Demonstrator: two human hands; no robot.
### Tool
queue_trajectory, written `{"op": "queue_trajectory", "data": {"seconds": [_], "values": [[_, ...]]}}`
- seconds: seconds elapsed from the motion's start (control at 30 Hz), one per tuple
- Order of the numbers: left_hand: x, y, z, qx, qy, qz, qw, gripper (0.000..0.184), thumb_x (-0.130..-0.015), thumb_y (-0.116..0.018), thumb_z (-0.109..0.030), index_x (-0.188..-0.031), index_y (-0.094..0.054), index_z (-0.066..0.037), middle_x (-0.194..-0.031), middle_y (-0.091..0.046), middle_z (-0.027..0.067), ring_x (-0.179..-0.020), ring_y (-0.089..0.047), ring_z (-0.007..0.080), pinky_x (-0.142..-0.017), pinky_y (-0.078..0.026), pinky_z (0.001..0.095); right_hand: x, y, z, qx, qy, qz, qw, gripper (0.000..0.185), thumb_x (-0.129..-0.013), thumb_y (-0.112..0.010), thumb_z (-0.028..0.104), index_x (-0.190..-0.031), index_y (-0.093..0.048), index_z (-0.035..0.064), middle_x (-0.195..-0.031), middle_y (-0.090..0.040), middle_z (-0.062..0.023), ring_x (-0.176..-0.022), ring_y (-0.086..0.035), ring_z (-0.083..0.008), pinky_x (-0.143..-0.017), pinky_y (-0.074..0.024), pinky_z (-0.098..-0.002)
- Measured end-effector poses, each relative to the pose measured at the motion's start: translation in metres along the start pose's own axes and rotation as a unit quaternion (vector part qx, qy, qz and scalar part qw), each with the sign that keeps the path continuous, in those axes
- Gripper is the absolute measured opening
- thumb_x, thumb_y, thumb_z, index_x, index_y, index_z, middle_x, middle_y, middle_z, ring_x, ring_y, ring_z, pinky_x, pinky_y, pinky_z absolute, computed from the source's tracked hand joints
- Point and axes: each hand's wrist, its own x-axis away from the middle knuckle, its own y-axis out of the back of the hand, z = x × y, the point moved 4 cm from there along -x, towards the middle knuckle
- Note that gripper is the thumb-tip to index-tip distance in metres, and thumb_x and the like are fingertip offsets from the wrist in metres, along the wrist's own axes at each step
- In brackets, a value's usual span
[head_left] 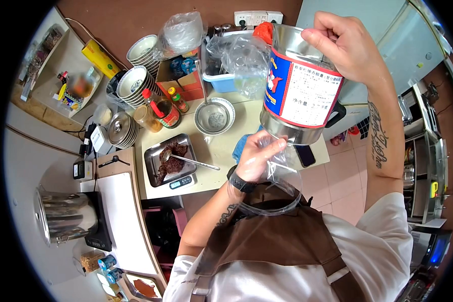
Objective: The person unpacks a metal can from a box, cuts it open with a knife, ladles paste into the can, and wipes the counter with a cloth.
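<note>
My right hand [337,45] is raised and closed on the upper rim of a large metal can [309,93] with a blue, white and red printed label. A black handle [336,115] shows at the can's lower right. Just under the can's base is my left hand [259,153], its fingers closed on a clear plastic piece with a round rim [274,191]. Whether those fingers also touch the can, I cannot tell. Behind the left wrist, on the table, a metal tray [151,163] holds a dark reddish-brown mass, with a spoon [201,163] lying in it.
A digital scale [178,183] shows at the tray's front edge. Beyond stand a metal bowl [214,117], sauce bottles [166,115], stacked bowls [133,83] and a blue tub [221,83]. A phone [305,156] lies at right. A steel pot [68,216] is at far left.
</note>
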Motion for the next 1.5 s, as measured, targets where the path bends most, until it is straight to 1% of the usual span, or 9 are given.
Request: {"op": "queue_trajectory", "data": {"seconds": [0.33,0.4,0.47,0.57,0.8,0.97,1.17,1.27,1.5], "values": [[0.050,0.012,0.003,-0.335,-0.128,0.199,0.912,0.014,-0.086,-0.059,0.006,-0.096,-0.066,0.000,-0.093,-0.066,0.0071,-0.083,-0.062,0.0168,-0.076,-0.049,0.0299,0.006,0.005,0.000,0.004,-0.005,0.005,1.000,0.038,-0.094,-0.065,0.022,-0.069,-0.044,0.0027,-0.056,-0.030,-0.0004,-0.054,-0.027,-0.0096,-0.048,-0.0242,-0.0304],[0.071,0.016,0.000,-0.298,-0.127,0.271,0.907,0.013,-0.090,-0.064,-0.010,-0.098,-0.067,0.000,-0.094,-0.065,0.0101,-0.084,-0.062,0.0227,-0.078,-0.048,0.0341,0.006,0.007,-0.002,0.001,-0.001,0.005,1.000,0.037,-0.094,-0.066,0.021,-0.069,-0.044,0.0026,-0.056,-0.030,-0.0004,-0.054,-0.027,-0.0096,-0.048,-0.0242,-0.0306],[0.081,0.022,-0.002,-0.230,-0.091,0.361,0.899,0.066,-0.083,-0.065,-0.064,-0.103,-0.066,0.000,-0.097,-0.063,0.0117,-0.092,-0.059,0.0283,-0.083,-0.045,0.0398,0.009,0.002,-0.001,-0.006,-0.010,0.010,1.000,0.037,-0.093,-0.065,0.021,-0.069,-0.044,0.0028,-0.056,-0.030,-0.0003,-0.053,-0.027,-0.0097,-0.048,-0.0240,-0.0308],[0.101,0.004,-0.015,-0.322,-0.092,0.407,0.850,0.073,-0.065,-0.088,-0.053,-0.113,-0.061,-0.005,-0.107,-0.058,0.0111,-0.102,-0.056,0.0304,-0.088,-0.043,0.0409,0.009,-0.001,-0.003,-0.029,-0.012,0.016,0.999,0.037,-0.093,-0.065,0.021,-0.069,-0.044,0.0029,-0.056,-0.031,-0.0004,-0.053,-0.027,-0.0098,-0.048,-0.0238,-0.0312],[0.116,0.049,0.017,-0.198,0.058,0.168,0.964,0.022,-0.075,-0.076,0.000,-0.085,-0.058,-0.006,-0.082,-0.059,0.0003,-0.077,-0.056,0.0115,-0.068,-0.045,0.0264,0.006,-0.008,-0.006,-0.027,-0.016,0.025,0.999,0.037,-0.094,-0.064,0.021,-0.069,-0.044,0.0026,-0.055,-0.031,-0.0014,-0.052,-0.028,-0.0108,-0.047,-0.0240,-0.0317],[0.112,0.085,0.012,-0.064,-0.075,-0.057,0.994,0.026,-0.071,-0.059,0.012,-0.078,-0.047,-0.009,-0.077,-0.051,-0.0013,-0.071,-0.047,0.0090,-0.063,-0.036,0.0221,0.007,-0.010,-0.006,-0.022,-0.016,0.018,0.999,0.038,-0.094,-0.064,0.022,-0.069,-0.043,0.0025,-0.054,-0.030,-0.0019,-0.051,-0.027,-0.0113,-0.047,-0.0242,-0.0318],[0.111,0.101,0.023,0.105,-0.029,-0.093,0.990,0.025,-0.070,-0.052,0.014,-0.081,-0.044,-0.007,-0.136,-0.049,0.0220,-0.109,-0.062,0.0329,-0.090,-0.058,0.0489,0.005,-0.012,-0.008,-0.018,-0.014,0.026,0.999,0.038,-0.094,-0.064,0.021,-0.068,-0.043,0.0032,-0.053,-0.031,-0.0013,-0.051,-0.028,-0.0107,-0.046,-0.0240,-0.0314],[0.105,0.099,0.029,0.111,-0.067,-0.053,0.990,0.023,-0.076,-0.057,0.006,-0.087,-0.045,-0.010,-0.146,-0.043,0.0269,-0.104,-0.064,0.0350,-0.080,-0.060,0.0441,0.006,-0.012,-0.009,-0.022,-0.015,0.027,0.999,0.038,-0.094,-0.064,0.021,-0.068,-0.043,0.0035,-0.053,-0.031,-0.0010,-0.050,-0.027,-0.0105,-0.046,-0.0238,-0.0313],[0.103,0.123,0.026,0.094,-0.119,-0.156,0.976,0.014,-0.082,-0.051,0.003,-0.091,-0.050,-0.008,-0.085,-0.064,0.0111,-0.065,-0.064,0.0197,-0.061,-0.056,0.0295,0.005,-0.012,-0.009,-0.025,-0.015,0.032,0.999,0.039,-0.094,-0.064,0.022,-0.068,-0.043,0.0033,-0.053,-0.032,-0.0011,-0.051,-0.028,-0.0104,-0.046,-0.0242,-0.0311]]}}
